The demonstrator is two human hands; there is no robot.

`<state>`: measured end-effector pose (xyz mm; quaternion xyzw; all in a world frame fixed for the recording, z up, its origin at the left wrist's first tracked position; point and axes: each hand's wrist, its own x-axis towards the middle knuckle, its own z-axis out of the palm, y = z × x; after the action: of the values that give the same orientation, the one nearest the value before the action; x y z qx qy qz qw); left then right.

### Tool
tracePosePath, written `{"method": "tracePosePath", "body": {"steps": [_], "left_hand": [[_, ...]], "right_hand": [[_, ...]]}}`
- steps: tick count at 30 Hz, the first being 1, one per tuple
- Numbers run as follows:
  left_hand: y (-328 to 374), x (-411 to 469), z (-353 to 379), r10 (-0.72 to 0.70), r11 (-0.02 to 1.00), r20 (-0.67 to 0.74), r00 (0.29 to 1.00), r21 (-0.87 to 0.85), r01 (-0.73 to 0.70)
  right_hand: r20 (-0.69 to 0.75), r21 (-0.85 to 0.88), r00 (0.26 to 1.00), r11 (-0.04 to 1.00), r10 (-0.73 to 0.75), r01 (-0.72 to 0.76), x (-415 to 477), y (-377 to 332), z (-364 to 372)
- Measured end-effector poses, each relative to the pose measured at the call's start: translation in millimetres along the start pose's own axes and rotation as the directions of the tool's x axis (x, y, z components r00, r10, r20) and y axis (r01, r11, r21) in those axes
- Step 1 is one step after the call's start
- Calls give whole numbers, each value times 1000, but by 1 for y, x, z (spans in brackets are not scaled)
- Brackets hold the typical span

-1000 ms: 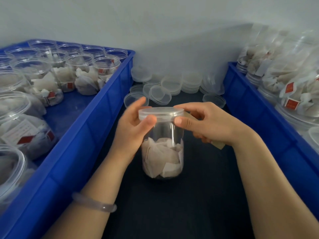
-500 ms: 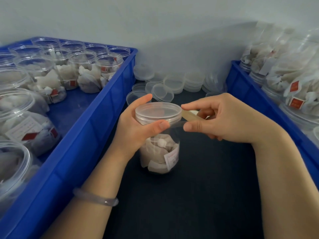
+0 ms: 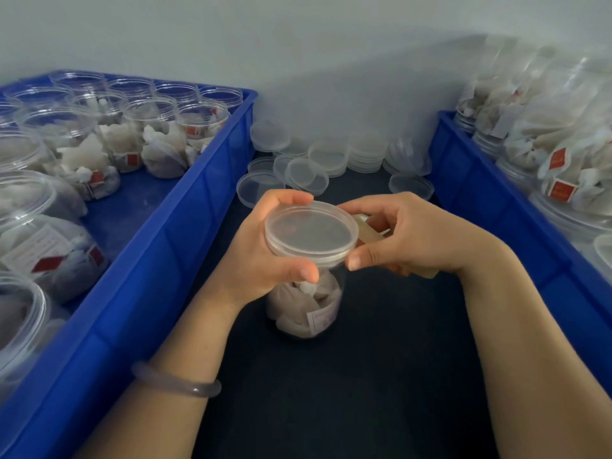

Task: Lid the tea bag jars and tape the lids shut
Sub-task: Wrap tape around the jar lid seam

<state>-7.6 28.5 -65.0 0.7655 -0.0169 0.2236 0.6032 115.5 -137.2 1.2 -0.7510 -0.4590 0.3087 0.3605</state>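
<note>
Presently the taping step is in hand. The jar [image 3: 308, 309] of tea bags stands on the dark mat [image 3: 331, 392] between the left crate [image 3: 185, 233] and right crate [image 3: 470, 180], with its lid [image 3: 311, 230] seated. The left hand [image 3: 261, 256] grips the lid's rim, fingers curled round it. The right hand [image 3: 414, 240] pinches the tan tape [image 3: 364, 226] at the rim's right side, thumb tip at the seam. The next move likely calls for pressing the strip along the seam while turning the jar. Half a second earlier the right hand stood apart with the strip drawn out; it has since closed against the lid
</note>
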Motion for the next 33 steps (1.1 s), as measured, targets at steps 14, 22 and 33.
{"method": "tracePosePath", "body": {"steps": [14,22,33], "left_hand": [[-2,1,-16,10,1000,-82,997,22,-9],[11,4,-16,-100,992,36,994,78,97],[83,59,21,-551,325,77,831,937,128]], "right_hand": [[-122,-51,989,996,-83,78,2,10,3],[-149,6,988,1000,-29,30,5,8,8],[-229,-377,973,925,-44,-47,9,-2,17]]}}
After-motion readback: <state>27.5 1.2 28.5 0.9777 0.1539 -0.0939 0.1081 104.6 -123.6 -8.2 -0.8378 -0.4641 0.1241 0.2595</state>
